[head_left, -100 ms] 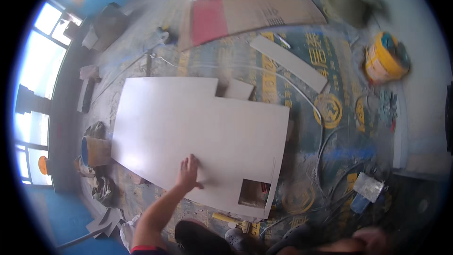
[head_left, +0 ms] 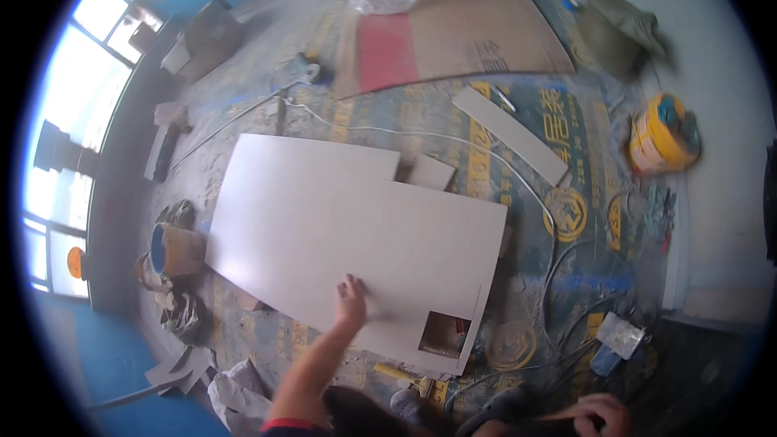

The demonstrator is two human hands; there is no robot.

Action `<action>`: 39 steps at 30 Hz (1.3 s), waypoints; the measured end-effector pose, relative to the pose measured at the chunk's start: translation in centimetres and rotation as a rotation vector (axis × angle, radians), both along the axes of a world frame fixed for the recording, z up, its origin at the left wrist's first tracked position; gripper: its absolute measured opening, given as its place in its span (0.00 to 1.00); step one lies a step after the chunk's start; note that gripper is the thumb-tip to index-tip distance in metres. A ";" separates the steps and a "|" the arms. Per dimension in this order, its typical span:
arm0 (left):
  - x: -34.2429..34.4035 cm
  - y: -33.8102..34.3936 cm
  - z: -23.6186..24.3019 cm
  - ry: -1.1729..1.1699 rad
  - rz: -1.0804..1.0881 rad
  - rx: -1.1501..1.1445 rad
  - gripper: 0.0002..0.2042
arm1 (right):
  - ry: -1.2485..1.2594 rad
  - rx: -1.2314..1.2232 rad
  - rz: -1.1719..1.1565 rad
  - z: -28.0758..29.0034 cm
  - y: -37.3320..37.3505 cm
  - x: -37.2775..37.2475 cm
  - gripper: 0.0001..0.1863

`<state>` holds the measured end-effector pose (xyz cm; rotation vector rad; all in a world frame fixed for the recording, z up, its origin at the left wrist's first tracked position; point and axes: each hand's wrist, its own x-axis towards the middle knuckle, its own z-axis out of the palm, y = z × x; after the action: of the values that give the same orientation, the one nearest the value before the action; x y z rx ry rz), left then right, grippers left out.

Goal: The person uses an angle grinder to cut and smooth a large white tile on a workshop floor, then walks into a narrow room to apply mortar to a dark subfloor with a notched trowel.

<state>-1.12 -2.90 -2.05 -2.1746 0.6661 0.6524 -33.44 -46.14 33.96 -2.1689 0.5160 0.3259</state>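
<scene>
My left hand [head_left: 350, 299] lies on a large white panel [head_left: 324, 218] on the floor, fingers apart and touching its surface. The panel has a corner notch at the top and a square cut-out near its lower right, with something red in the opening. My right hand [head_left: 603, 411] is at the lower right edge of the view, off the panel, with curled fingers; whether it holds anything I cannot make out. A narrow white strip [head_left: 510, 133] and a smaller white piece [head_left: 429, 172] lie beyond the panel.
Around the panel are cardboard [head_left: 453, 32], a yellow bucket [head_left: 651, 146], a blue-lined bucket [head_left: 182, 251], a metal tool [head_left: 622, 333], cables [head_left: 552, 247] and off-cuts [head_left: 178, 376] on a printed floor covering. Windows and a wall run along the left, another wall along the right.
The view has shifted, so the scene sits a little to the right. My left hand remains on the panel. More of my right hand shows at the lower edge.
</scene>
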 end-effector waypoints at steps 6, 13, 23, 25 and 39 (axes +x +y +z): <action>-15.9 -12.1 6.1 0.961 0.550 -0.590 0.23 | 0.323 -0.182 -0.042 3.3 2.1 4.0 0.20; -25.1 -19.7 35.7 0.953 0.991 -1.372 0.20 | 0.100 -0.268 -0.163 11.5 3.3 7.0 0.14; -4.8 -10.5 42.6 0.147 1.451 -0.955 0.20 | 0.116 -0.173 0.089 12.5 -5.3 22.3 0.28; -5.0 -10.4 41.8 0.083 1.503 -0.836 0.19 | 0.195 -0.245 0.199 12.0 -8.0 24.8 0.27; -16.2 -27.1 39.7 0.622 1.985 -0.719 0.46 | 0.273 -0.319 0.620 13.7 -21.9 44.1 0.23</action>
<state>-17.28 -30.02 37.69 -2.6314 -1.6279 2.2925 10.68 -68.00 47.69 -2.5785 0.0189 0.9387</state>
